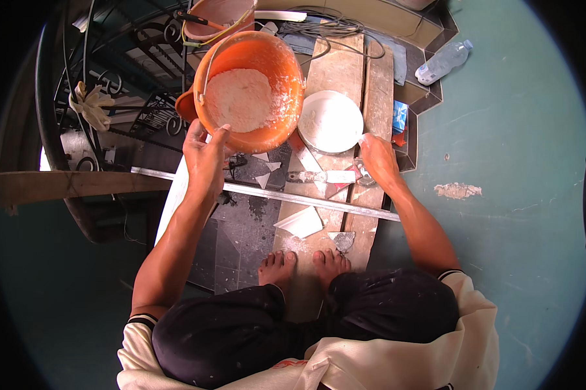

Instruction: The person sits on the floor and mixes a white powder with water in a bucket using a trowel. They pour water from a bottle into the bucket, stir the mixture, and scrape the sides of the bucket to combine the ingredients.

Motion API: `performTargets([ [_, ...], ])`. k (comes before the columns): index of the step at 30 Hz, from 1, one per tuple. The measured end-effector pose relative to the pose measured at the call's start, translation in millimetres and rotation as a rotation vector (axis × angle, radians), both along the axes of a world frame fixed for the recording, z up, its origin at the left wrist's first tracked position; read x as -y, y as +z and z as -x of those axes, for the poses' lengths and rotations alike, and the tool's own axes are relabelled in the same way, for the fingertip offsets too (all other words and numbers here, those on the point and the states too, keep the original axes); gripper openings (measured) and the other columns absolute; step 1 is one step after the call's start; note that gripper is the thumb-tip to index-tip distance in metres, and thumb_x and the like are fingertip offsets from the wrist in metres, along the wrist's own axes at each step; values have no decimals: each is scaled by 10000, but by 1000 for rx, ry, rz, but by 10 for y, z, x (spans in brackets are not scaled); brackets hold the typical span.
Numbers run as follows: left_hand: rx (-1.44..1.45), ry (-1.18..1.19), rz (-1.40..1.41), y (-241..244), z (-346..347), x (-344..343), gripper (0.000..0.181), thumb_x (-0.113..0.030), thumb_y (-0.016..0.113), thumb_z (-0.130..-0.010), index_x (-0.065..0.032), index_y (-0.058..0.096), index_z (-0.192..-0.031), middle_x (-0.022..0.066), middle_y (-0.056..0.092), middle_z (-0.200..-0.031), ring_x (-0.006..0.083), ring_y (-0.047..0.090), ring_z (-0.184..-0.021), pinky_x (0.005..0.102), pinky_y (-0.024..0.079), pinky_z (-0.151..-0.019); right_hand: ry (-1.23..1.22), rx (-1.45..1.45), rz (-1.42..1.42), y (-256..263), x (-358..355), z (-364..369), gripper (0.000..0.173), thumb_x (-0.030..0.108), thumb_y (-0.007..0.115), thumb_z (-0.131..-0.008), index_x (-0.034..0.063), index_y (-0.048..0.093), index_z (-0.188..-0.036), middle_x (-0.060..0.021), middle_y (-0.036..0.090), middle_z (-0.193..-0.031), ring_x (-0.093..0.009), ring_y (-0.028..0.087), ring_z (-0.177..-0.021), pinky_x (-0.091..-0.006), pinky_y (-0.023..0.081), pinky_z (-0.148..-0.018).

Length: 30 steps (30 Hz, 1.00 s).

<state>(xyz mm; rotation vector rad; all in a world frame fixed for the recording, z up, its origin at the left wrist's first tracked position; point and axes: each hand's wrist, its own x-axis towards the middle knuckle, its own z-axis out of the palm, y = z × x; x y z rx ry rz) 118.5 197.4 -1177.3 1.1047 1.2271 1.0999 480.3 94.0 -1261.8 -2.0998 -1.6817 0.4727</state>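
Note:
My left hand point(204, 158) grips the near rim of an orange plastic bucket point(284, 73), thumb inside the edge. The bucket tilts towards me and holds pale powder point(239, 97), with more clinging to its wall. To its right is a white round bowl point(332, 122) with a wet-looking whitish residue at its left side. My right hand point(379, 158) pinches the bowl's right rim. Below the bowl, a putty knife point(322, 176) smeared with white lies across the wooden planks point(377, 97). Whether the bowl rests on the planks or is lifted is hard to tell.
A metal straightedge bar point(273, 194) crosses the planks before my bare feet. White broken pieces point(300, 222) lie nearby. Behind are another bucket point(215, 24), coiled cable point(332, 29) and a plastic bottle point(444, 62). Wrought-iron railing point(151, 112) with a glove point(91, 105) stands left; a green wall point(507, 146) right.

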Motion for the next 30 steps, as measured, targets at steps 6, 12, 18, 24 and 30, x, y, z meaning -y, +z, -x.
performTargets([
  [6,110,-16,-29,61,-120,88,284,-25,643,-986,8,582,-1261,135,659,-1188,210,710,-1047,411,668,-876,-110,-209,124,143,20,-16,264,197,553,-1050,-47,646,-1006,-286,698,-904,-470,694,-918,-547,517,-803],
  [12,85,-47,-39,80,-190,114,317,-54,676,-975,-4,591,-1276,115,672,-1162,177,722,-966,353,668,-805,-8,-131,-211,428,0,118,223,134,615,-1001,-30,689,-1134,-243,696,-1007,-444,694,-939,-503,536,-817],
  [18,-26,-119,-17,181,-246,204,338,-27,682,-974,15,599,-1299,82,680,-1076,106,683,-875,276,602,-762,306,238,-376,665,-357,558,234,95,683,-916,31,757,-1129,-134,639,-976,-310,642,-999,-444,503,-827],
  [24,37,-208,-42,177,-383,356,510,-10,666,-985,25,529,-1475,134,641,-1325,196,657,-1169,356,564,-1007,424,360,-367,495,-739,783,180,65,616,-879,35,763,-979,-134,670,-978,-288,627,-1050,-435,449,-892],
  [30,60,-212,-25,168,-380,320,477,-6,662,-986,27,538,-1445,146,647,-1285,188,673,-1139,355,598,-960,396,255,-435,421,-726,771,218,59,653,-884,58,775,-1063,-117,672,-984,-289,621,-1012,-439,437,-890],
])
